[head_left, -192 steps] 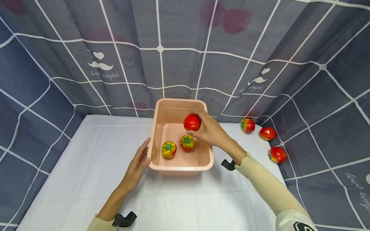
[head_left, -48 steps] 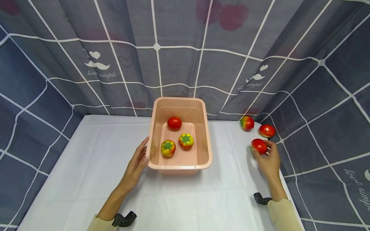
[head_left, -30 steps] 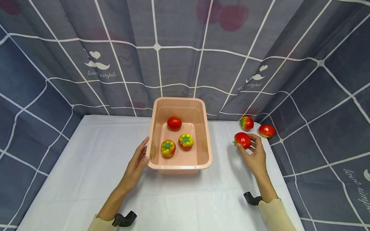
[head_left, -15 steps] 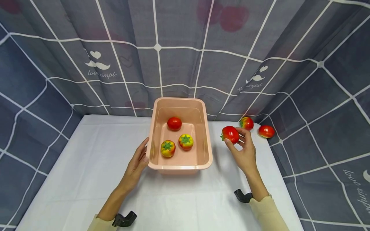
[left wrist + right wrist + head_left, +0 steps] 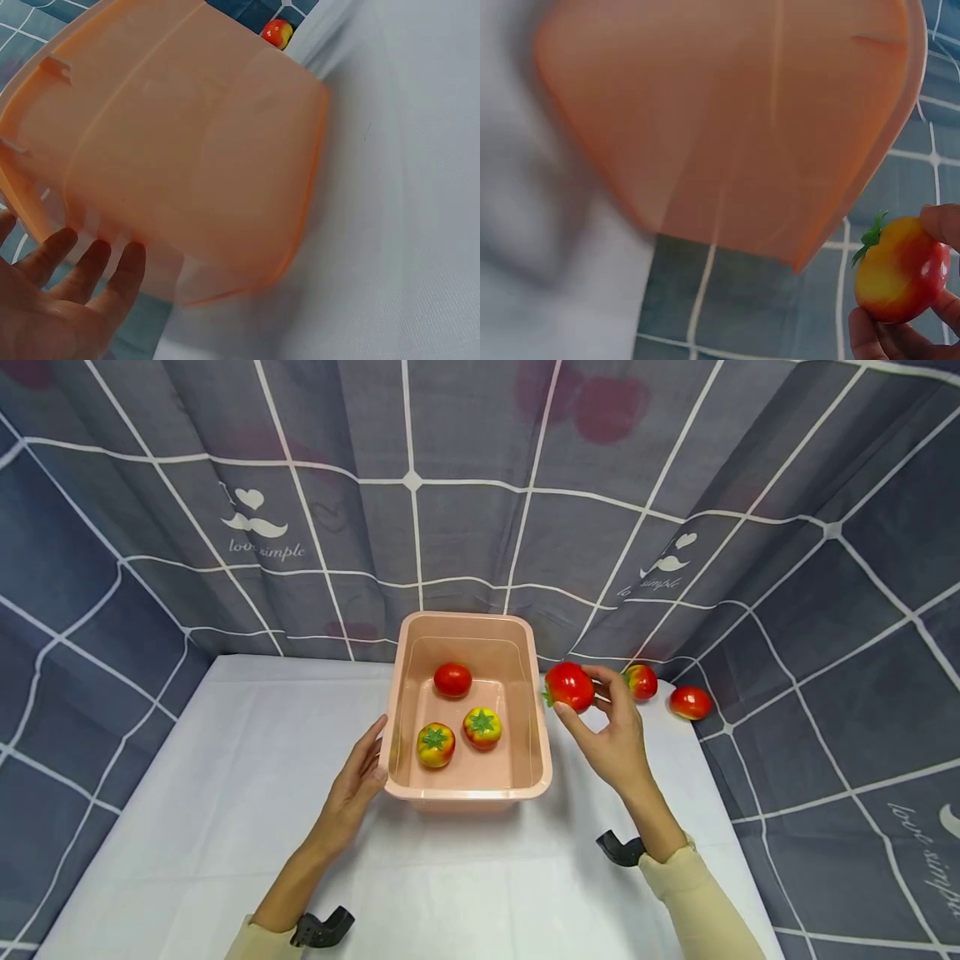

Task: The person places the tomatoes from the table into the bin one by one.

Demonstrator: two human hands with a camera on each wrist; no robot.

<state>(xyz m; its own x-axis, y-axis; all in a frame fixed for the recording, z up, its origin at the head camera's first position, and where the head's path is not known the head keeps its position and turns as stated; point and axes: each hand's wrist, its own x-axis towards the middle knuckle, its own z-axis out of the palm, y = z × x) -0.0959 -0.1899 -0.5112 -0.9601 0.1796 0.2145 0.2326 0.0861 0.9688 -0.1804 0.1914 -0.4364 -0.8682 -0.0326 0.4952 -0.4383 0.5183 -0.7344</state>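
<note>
My right hand [image 5: 611, 739] pinches a red tomato [image 5: 567, 686] between thumb and fingers, just outside the right rim of a pink plastic bin [image 5: 467, 795]. In the right wrist view that tomato [image 5: 900, 271] shows a yellow patch and a green leafy top. My left hand [image 5: 358, 785] rests against the bin's left side, its fingers [image 5: 124, 274] laid on the outer wall under the rim. Inside the bin lie a plain red tomato [image 5: 452, 680] at the back and two yellow-red tomatoes, one at the left [image 5: 436, 746] and one at the right [image 5: 482, 728].
A red-green tomato [image 5: 641, 682] and a red tomato [image 5: 691, 702] lie at the table's far right corner. The white-covered table [image 5: 247, 760] is bounded by a grey checked curtain [image 5: 465, 535] at the back and sides.
My right hand has picked the tomato up from the right corner and carried it left to the bin's rim. Earlier, it let the red tomato go inside the bin. The left hand stays put.
</note>
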